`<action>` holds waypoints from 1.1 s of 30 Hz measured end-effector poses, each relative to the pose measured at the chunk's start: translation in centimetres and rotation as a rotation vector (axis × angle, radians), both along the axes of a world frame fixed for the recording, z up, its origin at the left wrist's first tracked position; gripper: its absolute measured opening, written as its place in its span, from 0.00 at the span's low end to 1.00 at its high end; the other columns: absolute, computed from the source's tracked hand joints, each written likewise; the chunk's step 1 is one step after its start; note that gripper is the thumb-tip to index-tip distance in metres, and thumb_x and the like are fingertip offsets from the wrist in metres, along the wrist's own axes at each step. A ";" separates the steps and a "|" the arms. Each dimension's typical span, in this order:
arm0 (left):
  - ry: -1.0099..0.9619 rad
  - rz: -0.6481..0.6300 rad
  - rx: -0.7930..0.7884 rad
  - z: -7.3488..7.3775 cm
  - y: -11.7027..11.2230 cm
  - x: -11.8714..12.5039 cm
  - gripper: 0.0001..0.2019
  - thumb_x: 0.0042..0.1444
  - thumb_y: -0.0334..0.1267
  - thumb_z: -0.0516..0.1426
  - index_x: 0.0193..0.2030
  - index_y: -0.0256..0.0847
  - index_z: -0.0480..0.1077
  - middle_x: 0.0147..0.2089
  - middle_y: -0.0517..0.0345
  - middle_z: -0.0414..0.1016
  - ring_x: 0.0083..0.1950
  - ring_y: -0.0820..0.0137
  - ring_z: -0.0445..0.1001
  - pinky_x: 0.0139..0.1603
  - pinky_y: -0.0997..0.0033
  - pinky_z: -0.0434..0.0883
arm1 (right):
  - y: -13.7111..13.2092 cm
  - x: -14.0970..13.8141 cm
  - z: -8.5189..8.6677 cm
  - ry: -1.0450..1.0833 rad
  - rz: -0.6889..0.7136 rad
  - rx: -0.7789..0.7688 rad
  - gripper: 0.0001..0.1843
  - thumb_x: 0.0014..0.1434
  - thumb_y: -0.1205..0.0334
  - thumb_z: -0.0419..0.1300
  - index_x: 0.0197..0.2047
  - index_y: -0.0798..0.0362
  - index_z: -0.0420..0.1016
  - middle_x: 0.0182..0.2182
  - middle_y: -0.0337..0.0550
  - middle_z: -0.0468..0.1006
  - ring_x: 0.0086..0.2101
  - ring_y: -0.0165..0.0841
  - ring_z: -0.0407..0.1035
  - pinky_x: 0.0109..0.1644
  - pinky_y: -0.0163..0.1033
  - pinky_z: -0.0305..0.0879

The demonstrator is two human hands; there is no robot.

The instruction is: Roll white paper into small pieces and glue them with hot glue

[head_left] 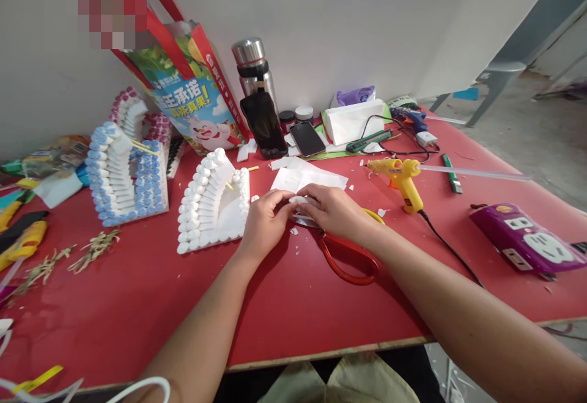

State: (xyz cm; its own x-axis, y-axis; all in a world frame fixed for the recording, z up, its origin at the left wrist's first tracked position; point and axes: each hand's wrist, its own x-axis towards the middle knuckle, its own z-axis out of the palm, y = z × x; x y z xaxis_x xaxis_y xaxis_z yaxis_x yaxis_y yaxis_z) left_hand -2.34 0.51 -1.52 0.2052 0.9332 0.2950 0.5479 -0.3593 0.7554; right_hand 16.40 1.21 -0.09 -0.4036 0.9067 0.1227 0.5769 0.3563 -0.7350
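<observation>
My left hand [266,218] and my right hand [334,210] meet over the middle of the table, fingers closed around a small white piece [299,199]. Fingers cover most of it, so its exact shape is hidden. Beneath my right hand lies a pair of scissors with a red handle loop [351,279], its blades partly covered. White paper sheets [309,177] spread just behind my hands. Close to my left hand stands a white stepped model [208,222], edged with rounded white pieces. White scraps are scattered around.
A yellow glue gun [403,184] with a trailing cord and a purple power strip [527,238] are on the right. A blue-and-white stepped model [126,189] stands left. Behind are a steel flask [254,66], phones [308,138], tissues [353,120] and a shopping bag [197,97].
</observation>
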 end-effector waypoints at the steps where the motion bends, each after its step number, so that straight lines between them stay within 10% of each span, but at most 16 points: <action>1: -0.004 0.005 -0.005 0.0 0.0 0.0 0.06 0.62 0.39 0.58 0.41 0.43 0.77 0.42 0.54 0.80 0.43 0.65 0.78 0.47 0.65 0.74 | 0.0 0.0 0.0 -0.006 0.005 0.007 0.10 0.66 0.60 0.55 0.45 0.54 0.75 0.37 0.45 0.79 0.33 0.32 0.67 0.35 0.34 0.53; 33: -0.022 0.011 -0.026 0.5 -0.3 0.1 0.06 0.62 0.38 0.58 0.43 0.43 0.76 0.42 0.54 0.80 0.42 0.65 0.78 0.43 0.67 0.74 | 0.0 -0.3 -0.2 0.085 -0.028 -0.085 0.15 0.63 0.52 0.58 0.40 0.56 0.78 0.27 0.39 0.75 0.28 0.29 0.63 0.31 0.34 0.53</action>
State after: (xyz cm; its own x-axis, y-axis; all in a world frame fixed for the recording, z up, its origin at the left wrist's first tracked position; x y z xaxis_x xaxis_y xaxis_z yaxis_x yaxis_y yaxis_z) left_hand -2.25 0.20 -1.04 0.1882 0.9428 0.2753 0.5353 -0.3334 0.7761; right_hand 16.11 1.22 -0.32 -0.3697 0.9259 0.0778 0.5201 0.2756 -0.8084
